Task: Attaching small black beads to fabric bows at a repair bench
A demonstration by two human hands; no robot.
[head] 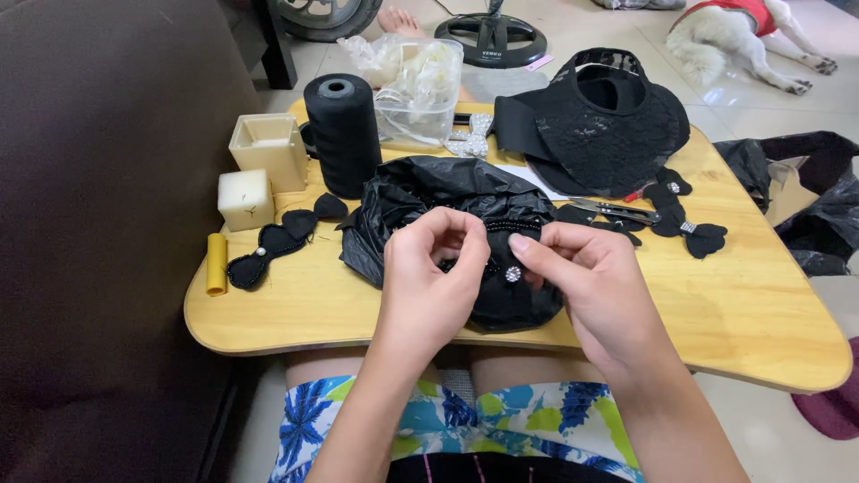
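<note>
My left hand (429,277) and my right hand (586,286) meet over a small black bow (501,268) with a round rhinestone button at its middle. Both hands pinch the bow from either side, just above the near edge of the wooden lap table (734,313). A crumpled black plastic bag (429,192) lies right behind the hands. My left hand's fingers curl around the bow's left end and hide it.
A black thread cone (343,130), two cream blocks (246,199), a yellow roll (216,264), finished black bows (268,246), scissors (617,211), a black lace visor hat (604,121) and a clear plastic box (420,85) sit on the table. A brown sofa (98,224) stands left. A white dog (743,36) lies on the floor.
</note>
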